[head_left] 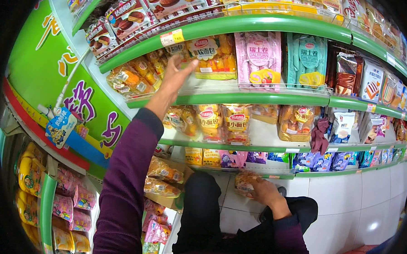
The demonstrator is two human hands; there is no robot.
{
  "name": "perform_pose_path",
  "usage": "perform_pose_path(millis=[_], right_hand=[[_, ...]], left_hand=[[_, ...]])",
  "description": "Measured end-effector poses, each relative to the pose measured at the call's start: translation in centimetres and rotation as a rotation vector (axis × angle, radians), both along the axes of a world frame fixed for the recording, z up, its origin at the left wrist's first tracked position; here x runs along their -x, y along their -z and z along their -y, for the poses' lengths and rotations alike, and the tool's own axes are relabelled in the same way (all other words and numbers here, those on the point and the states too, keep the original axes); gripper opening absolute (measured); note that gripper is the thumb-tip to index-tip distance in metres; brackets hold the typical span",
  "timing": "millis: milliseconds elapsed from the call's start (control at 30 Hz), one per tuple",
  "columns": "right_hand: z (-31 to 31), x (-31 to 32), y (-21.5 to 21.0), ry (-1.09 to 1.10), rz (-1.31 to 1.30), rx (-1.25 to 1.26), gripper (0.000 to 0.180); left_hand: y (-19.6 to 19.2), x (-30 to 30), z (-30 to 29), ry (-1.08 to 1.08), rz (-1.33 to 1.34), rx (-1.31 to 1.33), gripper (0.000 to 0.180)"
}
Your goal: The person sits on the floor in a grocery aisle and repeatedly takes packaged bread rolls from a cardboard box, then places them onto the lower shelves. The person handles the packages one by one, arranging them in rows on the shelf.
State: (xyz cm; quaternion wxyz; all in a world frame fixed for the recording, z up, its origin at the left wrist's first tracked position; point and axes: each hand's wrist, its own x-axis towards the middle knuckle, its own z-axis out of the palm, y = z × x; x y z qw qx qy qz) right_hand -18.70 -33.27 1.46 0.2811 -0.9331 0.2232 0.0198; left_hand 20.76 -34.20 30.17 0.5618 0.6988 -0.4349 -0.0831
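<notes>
While your right hand (268, 193) grips the low bread bag (244, 185), align the upper bread pack (218, 59) to the shelf's front edge (259, 98) with your empty, finger-spread left hand (180, 72).

Purple lettering (81, 99) on green panel (36, 63), dark characters (204, 52) on bread pack (215, 59)

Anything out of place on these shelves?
Yes: a crumpled maroon cloth-like item hangs at the front edge of a lower shelf, right of a clear bread pack. It looks odd because the things around it are packaged goods; whether it's a rag or glove, I can't tell. No spills visible.
</notes>
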Motion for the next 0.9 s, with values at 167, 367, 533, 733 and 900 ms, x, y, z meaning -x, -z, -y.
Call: perform_pose_path(millis=[167,367,533,733,900], right_hand=[[0.5,0.4,0.0,0.045,-0.037,0.025,0.053],[-0.6,-0.6,-1.7,-0.051,0.088,0.101,0.046],[0.4,-1.6,-2.1,-0.103,0.227,0.094,0.051],[1.7,-2.2,-4.2,-0.070,0.122,-0.041,0.059],[1.3,-1.8,-2.1,-0.042,0.206,0.016,0.057]], left_hand=[[-2.1,-0.8,4.7,-0.032,-0.095,-0.050,0.124],[-3.1,-3.1,7.0,0.034,-0.135,-0.072,0.107],[-2.6,-8.0,10.3,0.059,-0.110,-0.047,0.083],[-2.3,-7.7,11.0,0.255,-0.140,-0.085,0.084],[-2.9,-9.7,8.8,0.294,-0.205,-0.244,0.088]])
